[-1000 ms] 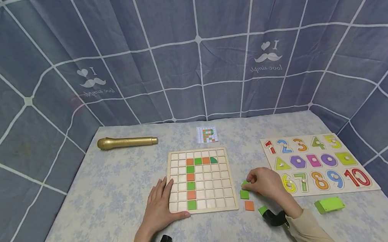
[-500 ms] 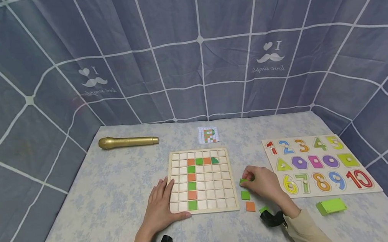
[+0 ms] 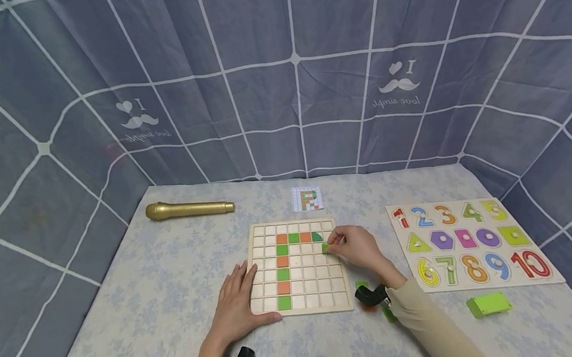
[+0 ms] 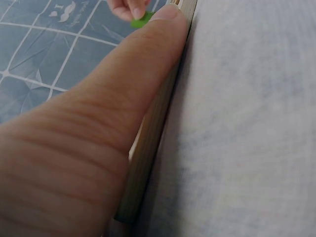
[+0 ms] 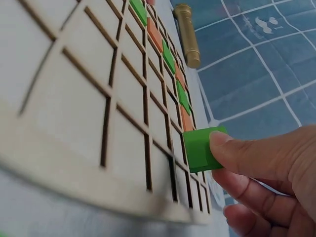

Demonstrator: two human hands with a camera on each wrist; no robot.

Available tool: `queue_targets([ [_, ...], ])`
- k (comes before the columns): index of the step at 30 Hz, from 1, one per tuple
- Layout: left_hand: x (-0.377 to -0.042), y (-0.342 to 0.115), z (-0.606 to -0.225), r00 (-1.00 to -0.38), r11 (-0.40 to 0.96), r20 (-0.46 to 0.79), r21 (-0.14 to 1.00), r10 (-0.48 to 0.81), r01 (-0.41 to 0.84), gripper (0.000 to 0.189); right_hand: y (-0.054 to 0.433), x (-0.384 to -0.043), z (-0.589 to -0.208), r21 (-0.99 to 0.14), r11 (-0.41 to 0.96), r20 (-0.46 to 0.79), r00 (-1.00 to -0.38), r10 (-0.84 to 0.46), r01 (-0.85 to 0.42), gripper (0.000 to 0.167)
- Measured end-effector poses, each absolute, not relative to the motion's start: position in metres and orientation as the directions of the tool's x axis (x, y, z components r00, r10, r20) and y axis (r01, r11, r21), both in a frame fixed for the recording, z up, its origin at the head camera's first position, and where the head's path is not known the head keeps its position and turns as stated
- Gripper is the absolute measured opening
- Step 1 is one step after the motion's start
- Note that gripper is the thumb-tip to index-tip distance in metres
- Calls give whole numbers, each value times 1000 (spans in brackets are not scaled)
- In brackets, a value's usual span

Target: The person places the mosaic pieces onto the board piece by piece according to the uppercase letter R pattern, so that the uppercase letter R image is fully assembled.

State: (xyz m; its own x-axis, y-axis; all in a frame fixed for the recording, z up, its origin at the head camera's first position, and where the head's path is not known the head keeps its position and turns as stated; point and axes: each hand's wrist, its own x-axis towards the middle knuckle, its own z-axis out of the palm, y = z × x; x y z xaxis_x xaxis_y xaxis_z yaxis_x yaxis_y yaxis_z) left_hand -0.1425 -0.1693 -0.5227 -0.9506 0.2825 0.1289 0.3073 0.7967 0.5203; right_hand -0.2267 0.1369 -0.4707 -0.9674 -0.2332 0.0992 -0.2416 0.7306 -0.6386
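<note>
A wooden grid board (image 3: 346, 286) lies mid-table, with orange and green square tiles in a column and along an upper row. That row ends in a dark green quarter-round tile (image 3: 316, 236). My right hand (image 3: 358, 247) pinches a green square tile (image 5: 200, 148) between thumb and fingers, above the board's right side, just below the quarter-round tile. At the board's left edge my left hand (image 3: 238, 302) rests with straight fingers, its thumb (image 4: 148, 44) along the near edge. Loose tiles, such as a green one (image 3: 361, 284), lie right of the board, partly hidden by the right wrist.
A pattern card (image 3: 307, 199) lies behind the board. A gold microphone (image 3: 189, 209) is at the back left. On the right are a number-and-shape puzzle board (image 3: 458, 274) and a lime green block (image 3: 489, 304). A grid-patterned curtain (image 3: 269, 100) surrounds the table.
My right hand has picked up the green tile from beside the board and carried it left and away from me, over the board's right side. The left hand stays in place.
</note>
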Motion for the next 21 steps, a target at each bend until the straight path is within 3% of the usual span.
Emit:
queue_targets([
  [21,-142,-169,-520,-951,798,126,521,282,305,118,121,-249,-469,-568,764,79,-944,-321,-308,5],
])
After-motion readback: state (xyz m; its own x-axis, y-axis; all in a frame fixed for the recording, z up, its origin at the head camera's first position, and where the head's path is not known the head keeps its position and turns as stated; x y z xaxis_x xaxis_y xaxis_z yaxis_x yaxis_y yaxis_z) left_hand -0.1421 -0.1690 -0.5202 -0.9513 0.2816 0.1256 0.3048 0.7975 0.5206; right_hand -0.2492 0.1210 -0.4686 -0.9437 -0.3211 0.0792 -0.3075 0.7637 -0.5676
